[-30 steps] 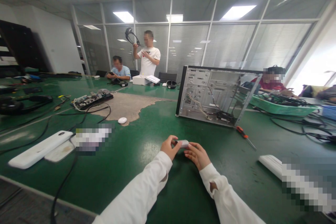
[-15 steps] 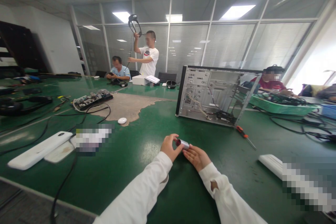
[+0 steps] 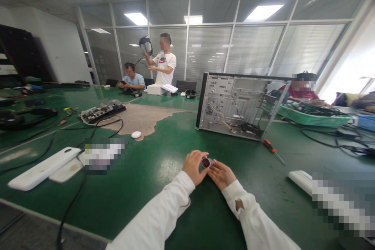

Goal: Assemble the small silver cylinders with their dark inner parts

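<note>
A small silver cylinder (image 3: 207,163) with a dark red round end sits between my two hands above the green table (image 3: 172,211). My left hand (image 3: 195,166) pinches it from the left with fingers curled over the top and the thumb below. From the right, my right hand (image 3: 222,175) has its fingertips against the cylinder's side, its fingers held together. The red end is turned toward me. Behind the hands stands an open computer case (image 3: 231,105), with its metal inside and some wires showing. An orange-and-black screwdriver (image 3: 273,150) lies to the right of my hands.
White devices lie at left (image 3: 43,168) and right (image 3: 303,183). A circuit assembly (image 3: 102,111), black cables (image 3: 83,183) and a white round piece (image 3: 136,134) are at left. A green basket (image 3: 319,119) holds cables. Across the table, one standing person (image 3: 165,64) holds a headset; others sit.
The cylinder has turned in my hands, so its red end now faces me rather than left. Across the table, the standing person has lowered the headset.
</note>
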{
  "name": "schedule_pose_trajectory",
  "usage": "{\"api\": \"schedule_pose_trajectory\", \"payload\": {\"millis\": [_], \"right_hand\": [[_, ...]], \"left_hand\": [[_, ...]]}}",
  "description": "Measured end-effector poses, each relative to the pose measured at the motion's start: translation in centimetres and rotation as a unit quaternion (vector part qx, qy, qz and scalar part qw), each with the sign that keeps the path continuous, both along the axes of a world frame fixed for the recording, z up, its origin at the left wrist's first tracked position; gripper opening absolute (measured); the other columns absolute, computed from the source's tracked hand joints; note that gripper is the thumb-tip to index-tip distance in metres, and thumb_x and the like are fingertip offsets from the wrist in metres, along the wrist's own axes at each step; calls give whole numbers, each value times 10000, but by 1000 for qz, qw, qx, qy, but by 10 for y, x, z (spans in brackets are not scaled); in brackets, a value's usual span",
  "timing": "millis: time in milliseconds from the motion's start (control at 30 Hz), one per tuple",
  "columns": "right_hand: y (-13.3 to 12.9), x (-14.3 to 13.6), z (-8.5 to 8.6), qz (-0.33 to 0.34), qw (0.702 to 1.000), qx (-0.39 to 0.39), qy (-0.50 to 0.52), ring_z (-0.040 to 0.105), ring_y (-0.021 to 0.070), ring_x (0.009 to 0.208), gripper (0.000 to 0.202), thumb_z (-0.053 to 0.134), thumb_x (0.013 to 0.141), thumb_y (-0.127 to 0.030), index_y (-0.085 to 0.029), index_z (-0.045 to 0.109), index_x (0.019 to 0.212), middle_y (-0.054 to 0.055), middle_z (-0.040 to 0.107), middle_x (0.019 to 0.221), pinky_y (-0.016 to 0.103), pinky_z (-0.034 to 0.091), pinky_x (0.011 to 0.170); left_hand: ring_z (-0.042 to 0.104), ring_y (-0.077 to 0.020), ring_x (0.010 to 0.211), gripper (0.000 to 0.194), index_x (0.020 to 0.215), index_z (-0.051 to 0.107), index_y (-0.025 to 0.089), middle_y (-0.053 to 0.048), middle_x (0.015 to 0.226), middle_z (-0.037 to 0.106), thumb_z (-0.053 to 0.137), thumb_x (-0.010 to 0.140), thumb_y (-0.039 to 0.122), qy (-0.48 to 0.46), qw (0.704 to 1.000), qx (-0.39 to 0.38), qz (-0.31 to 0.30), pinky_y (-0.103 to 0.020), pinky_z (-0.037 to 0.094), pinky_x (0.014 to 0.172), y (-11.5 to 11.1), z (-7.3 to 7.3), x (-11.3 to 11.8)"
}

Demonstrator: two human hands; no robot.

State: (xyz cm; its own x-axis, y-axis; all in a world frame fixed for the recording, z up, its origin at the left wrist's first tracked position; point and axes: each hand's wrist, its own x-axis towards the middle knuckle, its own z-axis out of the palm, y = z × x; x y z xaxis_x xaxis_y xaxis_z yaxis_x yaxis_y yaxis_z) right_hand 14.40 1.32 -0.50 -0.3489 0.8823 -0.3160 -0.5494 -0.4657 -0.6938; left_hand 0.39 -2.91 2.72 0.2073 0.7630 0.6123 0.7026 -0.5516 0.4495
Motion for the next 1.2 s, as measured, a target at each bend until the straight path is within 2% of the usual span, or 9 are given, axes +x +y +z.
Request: {"api": "schedule_pose_trajectory", "payload": {"millis": [167, 400, 600, 767, 867, 967, 1033, 1200], "right_hand": [[-3, -2, 3, -25, 998, 46, -31, 591, 158, 579, 66, 558, 654, -229, -165, 541, 657, 35, 589, 587, 305, 520, 578], [-6, -2, 6, -3, 996, 79, -46, 573, 140, 525, 126, 560, 664, -288, -163, 546, 670, 9, 554, 524, 275, 502, 528], [-8, -1, 12, 33, 991, 115, -51, 556, 118, 526, 180, 554, 668, -328, -154, 569, 707, -4, 564, 562, 236, 466, 484], [-9, -1, 12, 20, 995, 98, -32, 559, 116, 563, 157, 569, 635, -277, -161, 584, 741, -1, 594, 630, 213, 437, 459], [-10, -1, 14, -4, 997, 77, 10, 561, 107, 575, 171, 595, 599, -236, -182, 589, 761, -16, 606, 663, 196, 422, 447], [-10, 0, 18, -24, 996, 78, 46, 564, 109, 583, 192, 625, 563, -205, -198, 589, 752, -25, 623, 690, 197, 428, 450], [-10, 1, 21, -33, 993, 95, 58, 569, 116, 579, 214, 640, 556, -191, -203, 587, 763, -22, 631, 696, 202, 430, 444], [-8, 4, 23, -22, 989, 136, 60, 604, 174, 661, 260, 657, 568, -190, -212, 576, 814, 17, 650, 725, 267, 473, 535]], "left_hand": [[417, -212, 1026, 417, 1088, 429, 199, -63, 1052, 525, 495, 676, 211, 27, 999, 10, -23, -362, 310, 875, -5, 4, 3], [408, -193, 1042, 398, 1122, 410, 224, -38, 1101, 521, 409, 728, 159, 116, 990, 12, -74, -351, 283, 889, -15, 18, 5], [393, -172, 1075, 378, 1124, 415, 261, -17, 1108, 530, 362, 765, 155, 159, 981, 41, -99, -348, 251, 905, -17, 16, 12], [357, -166, 1111, 383, 1138, 399, 275, -5, 1113, 528, 339, 781, 153, 164, 980, 41, -103, -347, 229, 923, -20, 19, 14], [328, -184, 1133, 439, 1152, 385, 270, -19, 1128, 507, 374, 738, 128, 160, 980, 32, -116, -360, 230, 930, -23, 23, 13], [300, -235, 1139, 574, 1169, 362, 226, -57, 1171, 442, 473, 615, 126, 117, 984, 22, -130, -398, 233, 938, -23, 22, 13], [303, -259, 1120, 649, 1172, 343, 192, -84, 1185, 393, 517, 549, 139, 56, 990, 14, -125, -417, 251, 931, -21, 17, 13], [350, -247, 1069, 578, 1137, 346, 185, -99, 1125, 369, 562, 602, 214, -114, 990, -22, -81, -420, 308, 897, -9, -2, 14]]}}
